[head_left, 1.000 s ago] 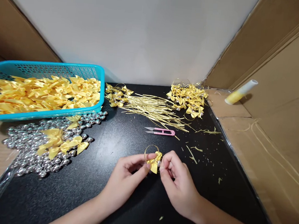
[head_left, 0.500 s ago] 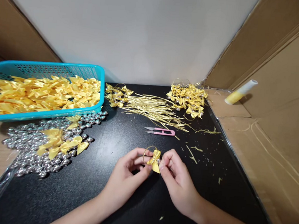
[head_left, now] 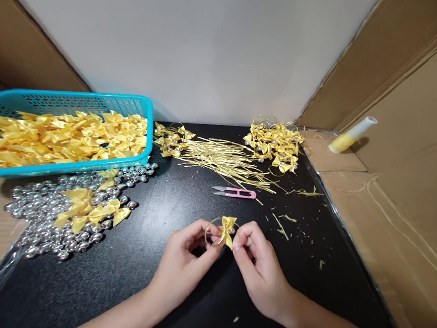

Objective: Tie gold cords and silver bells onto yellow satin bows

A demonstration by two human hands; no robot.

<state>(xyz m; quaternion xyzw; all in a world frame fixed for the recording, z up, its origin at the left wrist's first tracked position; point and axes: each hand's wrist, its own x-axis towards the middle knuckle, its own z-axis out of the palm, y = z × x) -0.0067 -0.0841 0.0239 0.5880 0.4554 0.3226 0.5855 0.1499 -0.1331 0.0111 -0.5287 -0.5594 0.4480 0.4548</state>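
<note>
A yellow ribbon bow (head_left: 228, 227) with a small silver bell (head_left: 232, 231) and a looped gold tie (head_left: 207, 230) hangs between my two hands above the black table. My left hand (head_left: 191, 251) pinches the bow's left side and the gold tie between thumb and fingers. My right hand (head_left: 256, 261) is closed in a pinch at the right of the bow, where a thin end of the gold tie runs to the fingertips. What lies inside the right fingertips is mostly hidden. Pink thread snips (head_left: 241, 193) lie just beyond my hands.
At left a blue basket (head_left: 150, 127) holds many yellow bows; silver bells (head_left: 46, 205) and loose bows (head_left: 113, 211) lie before it. Gold ties (head_left: 222, 159) are heaped at the back, between finished-looking bows (head_left: 277, 143) and a smaller pile (head_left: 170, 139). A tube (head_left: 353, 135) stands at right.
The bow has turned and tilted slightly in my fingers, and its gold loop has shifted a little left and down. Both hands keep nearly the same place.
</note>
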